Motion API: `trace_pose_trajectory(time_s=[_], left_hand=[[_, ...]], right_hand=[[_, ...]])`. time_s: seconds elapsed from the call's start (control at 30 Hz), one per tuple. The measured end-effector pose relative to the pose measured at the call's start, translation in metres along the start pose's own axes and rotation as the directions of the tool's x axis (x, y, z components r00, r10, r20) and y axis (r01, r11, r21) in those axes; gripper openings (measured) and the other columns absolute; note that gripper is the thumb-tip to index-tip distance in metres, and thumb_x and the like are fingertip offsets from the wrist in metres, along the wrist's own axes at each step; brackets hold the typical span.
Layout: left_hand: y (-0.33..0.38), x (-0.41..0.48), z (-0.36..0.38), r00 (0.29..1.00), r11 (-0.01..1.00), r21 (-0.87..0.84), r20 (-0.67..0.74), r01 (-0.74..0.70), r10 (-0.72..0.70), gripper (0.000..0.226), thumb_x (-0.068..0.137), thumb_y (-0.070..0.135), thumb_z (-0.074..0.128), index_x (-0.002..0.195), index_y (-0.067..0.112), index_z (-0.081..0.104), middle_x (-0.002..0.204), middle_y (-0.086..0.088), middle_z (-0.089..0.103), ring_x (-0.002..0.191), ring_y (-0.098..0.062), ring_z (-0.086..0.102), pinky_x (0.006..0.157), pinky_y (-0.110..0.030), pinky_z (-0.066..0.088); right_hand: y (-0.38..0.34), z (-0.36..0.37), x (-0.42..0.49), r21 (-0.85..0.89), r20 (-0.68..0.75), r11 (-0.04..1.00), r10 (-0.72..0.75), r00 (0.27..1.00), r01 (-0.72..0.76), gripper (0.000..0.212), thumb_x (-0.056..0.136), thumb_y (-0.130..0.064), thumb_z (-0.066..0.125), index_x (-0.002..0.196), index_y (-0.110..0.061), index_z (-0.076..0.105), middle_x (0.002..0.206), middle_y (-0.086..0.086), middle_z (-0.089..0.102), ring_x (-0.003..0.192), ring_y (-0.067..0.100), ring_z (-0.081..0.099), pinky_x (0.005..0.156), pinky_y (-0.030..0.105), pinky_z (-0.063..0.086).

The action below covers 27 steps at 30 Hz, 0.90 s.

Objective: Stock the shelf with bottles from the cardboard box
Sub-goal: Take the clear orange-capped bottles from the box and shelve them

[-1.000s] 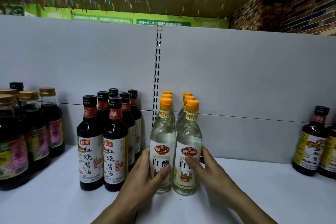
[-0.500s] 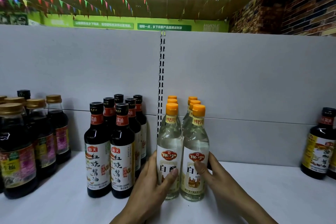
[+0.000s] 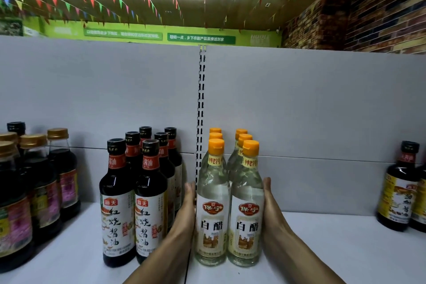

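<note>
On the shelf (image 3: 322, 249) | six vinegar bottles (image 3: 213, 214) | left hand (image 3: 187, 207), right hand (image 3: 269, 205) flank them

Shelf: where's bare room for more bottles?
Widest bare shelf: between the right hand on the white vinegar bottles and the yellow-label dark bottles far right. Smaller gap between gold-capped bottles and soy sauce bottles. Crowded: left hand fills the soy-vinegar gap.

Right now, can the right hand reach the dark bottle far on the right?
Probably yes: only bare shelf lies between the right hand and that dark bottle, and the hand holds nothing.
</note>
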<state>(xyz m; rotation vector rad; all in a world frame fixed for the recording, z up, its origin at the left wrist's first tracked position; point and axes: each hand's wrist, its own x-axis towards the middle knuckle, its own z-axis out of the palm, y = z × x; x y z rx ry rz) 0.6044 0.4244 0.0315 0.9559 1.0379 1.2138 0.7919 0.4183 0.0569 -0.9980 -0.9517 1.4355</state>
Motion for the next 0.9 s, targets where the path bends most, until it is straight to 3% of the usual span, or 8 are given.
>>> trace_pose_trajectory(time_s=[0.1,0.17,0.27,0.43,0.57,0.7,0.8,0.9], left_hand=[[-0.008,0.004,-0.004,0.998,0.999,0.015,0.047,0.041,-0.042,0.074,0.098,0.072,0.018,0.137,0.03,0.064,0.122,-0.004,0.076,0.113,-0.023,0.07,0.084,-0.039,0.056],[-0.009,0.003,-0.004,0.995,0.998,0.026,0.082,0.06,-0.062,0.075,0.099,0.072,0.017,0.128,0.029,0.071,0.119,-0.004,0.077,0.114,-0.023,0.07,0.097,-0.046,0.054],[-0.009,-0.002,-0.003,0.991,0.998,0.012,0.123,0.059,-0.06,0.073,0.1,0.072,0.016,0.117,0.034,0.077,0.122,-0.004,0.076,0.121,-0.026,0.068,0.114,-0.055,0.042],[-0.009,-0.002,-0.001,0.989,0.998,0.006,0.133,0.064,-0.065,0.073,0.103,0.068,0.017,0.126,0.025,0.072,0.12,-0.006,0.076,0.119,-0.026,0.069,0.114,-0.053,0.042],[-0.011,0.0,-0.002,0.992,0.998,0.024,0.114,0.051,-0.053,0.07,0.103,0.067,0.018,0.124,0.027,0.072,0.117,-0.004,0.078,0.115,-0.024,0.07,0.109,-0.048,0.048],[-0.01,0.0,-0.002,0.995,1.0,0.026,0.095,0.004,-0.006,0.07,0.1,0.07,0.017,0.128,0.032,0.069,0.118,0.0,0.077,0.105,-0.015,0.074,0.086,-0.035,0.055],[-0.013,0.006,-0.01,0.997,0.998,0.017,0.057,-0.054,0.053,0.074,0.09,0.082,0.023,0.144,0.042,0.053,0.14,0.004,0.066,0.13,-0.019,0.061,0.103,-0.042,0.051],[-0.006,-0.003,-0.011,0.981,0.988,0.005,0.114,-0.157,0.155,0.078,0.08,0.094,0.032,0.147,0.055,0.042,0.158,0.011,0.047,0.146,-0.018,0.042,0.123,-0.054,0.028]], right_hand=[[0.004,0.003,-0.001,0.078,0.066,0.997,0.003,0.998,-0.009,0.08,0.095,-0.073,0.023,0.123,-0.016,0.071,0.117,0.019,0.075,0.102,0.036,0.075,0.094,0.05,0.054],[0.007,0.0,0.001,0.098,0.086,0.995,-0.012,0.996,0.004,0.079,0.095,-0.073,0.023,0.123,-0.016,0.071,0.117,0.019,0.075,0.102,0.035,0.075,0.093,0.049,0.054],[0.011,-0.001,0.003,0.087,0.085,0.996,0.001,0.996,-0.009,0.081,0.095,-0.074,0.022,0.126,-0.018,0.071,0.121,0.017,0.074,0.109,0.036,0.073,0.1,0.052,0.052],[0.012,-0.002,0.003,0.124,0.122,0.992,0.003,0.993,-0.018,0.083,0.093,-0.078,0.023,0.122,-0.02,0.075,0.126,0.018,0.072,0.118,0.038,0.068,0.113,0.06,0.042],[0.013,-0.004,0.006,0.102,0.11,0.995,0.009,0.994,-0.02,0.082,0.094,-0.077,0.022,0.123,-0.02,0.074,0.125,0.017,0.072,0.116,0.037,0.069,0.111,0.058,0.044],[0.007,-0.004,0.003,0.054,0.09,0.998,-0.014,0.996,0.009,0.08,0.096,-0.074,0.02,0.119,-0.021,0.076,0.121,0.016,0.074,0.11,0.034,0.073,0.103,0.052,0.05],[0.004,-0.008,0.004,-0.021,0.078,0.998,-0.063,0.995,0.065,0.078,0.093,-0.078,0.021,0.128,-0.026,0.069,0.125,0.01,0.073,0.117,0.031,0.07,0.109,0.054,0.046],[-0.002,-0.013,-0.001,-0.119,0.089,0.982,-0.134,0.987,0.145,0.088,0.076,-0.096,0.032,0.142,-0.043,0.054,0.145,-0.01,0.06,0.139,0.019,0.052,0.122,0.055,0.029]])
